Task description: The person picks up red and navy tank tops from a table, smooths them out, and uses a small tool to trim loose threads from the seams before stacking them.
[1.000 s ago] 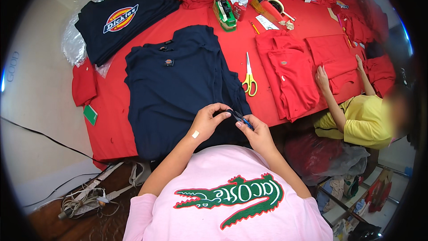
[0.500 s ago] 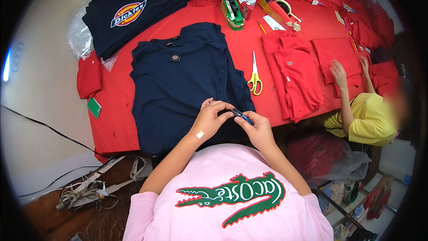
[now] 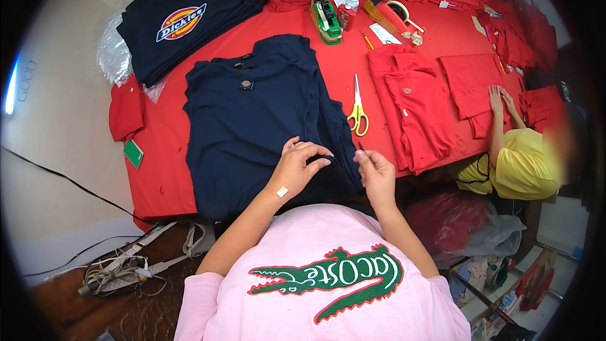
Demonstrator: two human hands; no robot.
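A pile of navy shirt pieces point(image 3: 252, 120) lies in front of me on the red-covered table. My left hand point(image 3: 300, 165) pinches a fold of navy fabric at the pile's near right edge. Just right of it and apart from the fabric, my right hand point(image 3: 377, 173) is closed, with a thin dark tip poking up past its fingers. Most of that small tool is hidden in the hand; it showed blue half a second ago. Scissors point(image 3: 358, 117) with yellow handles rest on the table beyond my right hand.
Folded red garments point(image 3: 413, 110) lie to the right, where a co-worker in yellow point(image 3: 521, 164) has both hands on red cloth. At the back stand a green tape dispenser point(image 3: 326, 22), a bottle point(image 3: 348, 12) and another dispenser point(image 3: 398, 16). A navy stack point(image 3: 189, 25) sits far left.
My right hand has drawn away to the right from my left, turning the tool tip upward. The left hand stays on the fabric. The co-worker's hands have come together lower on the red cloth.
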